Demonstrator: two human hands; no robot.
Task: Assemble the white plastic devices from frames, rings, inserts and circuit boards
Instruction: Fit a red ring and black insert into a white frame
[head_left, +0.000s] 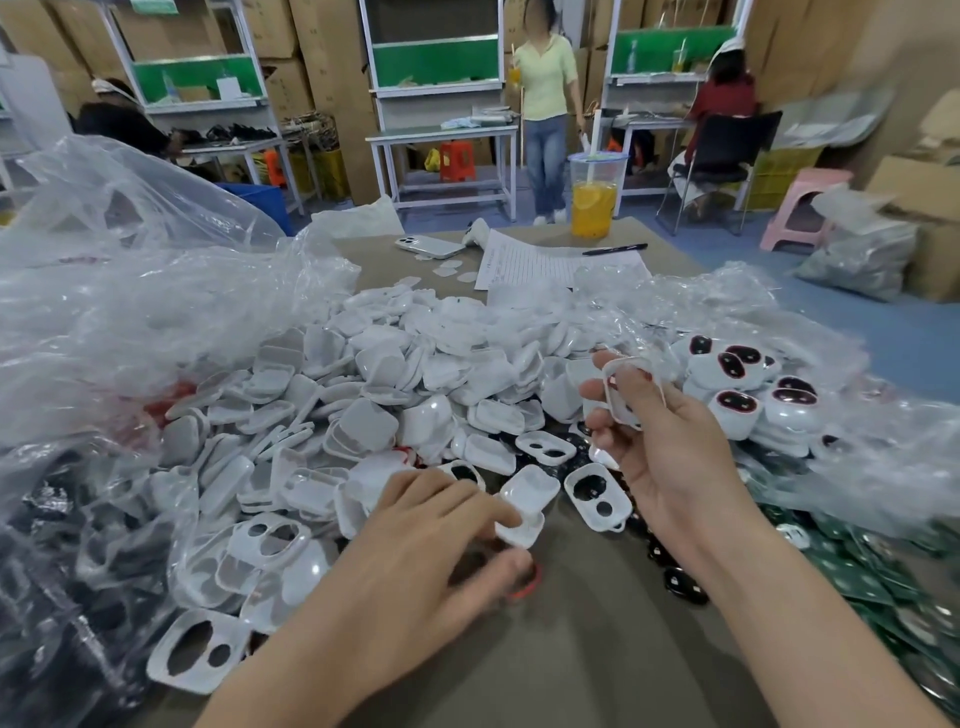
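My right hand (660, 447) is raised over the table and grips a white plastic frame (631, 389) between thumb and fingers. My left hand (431, 540) is low on the brown table, its fingertips pinching a small red ring (527, 584). Just beyond its fingers lies a white shell (522, 512). A white frame with two openings (595, 496) lies under my right hand. A big heap of white shells (395, 374) covers the middle. Assembled white devices with dark inserts (743, 384) are piled at the right. Green circuit boards (883, 582) lie at the lower right.
Crumpled clear plastic bags (130, 322) rise on the left and right of the heap. Black inserts (680, 582) are scattered by my right wrist. At the far table edge stand a drink cup (595, 202), a phone (428, 245), a paper sheet (524, 262) and a pen (615, 249). People work at benches behind.
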